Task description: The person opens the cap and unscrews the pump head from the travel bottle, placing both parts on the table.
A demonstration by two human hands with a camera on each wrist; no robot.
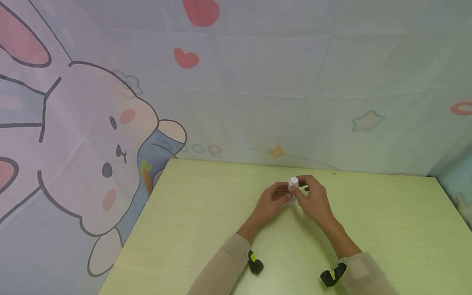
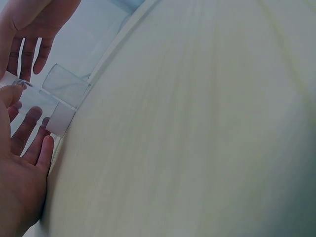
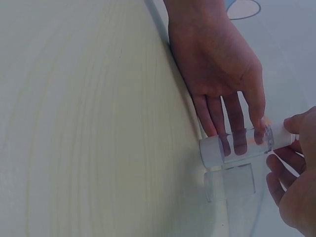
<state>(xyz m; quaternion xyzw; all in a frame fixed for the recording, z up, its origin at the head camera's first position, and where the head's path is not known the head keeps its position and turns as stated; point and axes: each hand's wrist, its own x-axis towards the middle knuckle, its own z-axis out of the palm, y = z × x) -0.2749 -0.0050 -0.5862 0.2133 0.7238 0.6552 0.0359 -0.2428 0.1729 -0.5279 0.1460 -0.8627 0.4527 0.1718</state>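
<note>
A clear bottle [image 3: 247,144] with a white cap [image 1: 294,180] and a white band at its bottom [image 2: 60,119] stands upright on the table. My left hand [image 1: 270,202] holds the bottle's see-through body, thumb on one side and fingers on the other. At its top, my right hand [image 1: 317,201] pinches the white cap between thumb and fingers. Close beside the bottle, on the right, stands a small clear cup [image 3: 230,182], also seen in the left wrist view. In the head view the hands partly hide the bottle and cup.
The pale yellow-green table [image 1: 206,200] reaches back to a hanging cloth [image 1: 257,86] printed with a rabbit, hearts and stars. Each sleeve carries a black wrist camera, one on the left [image 1: 255,265] and one on the right [image 1: 333,275].
</note>
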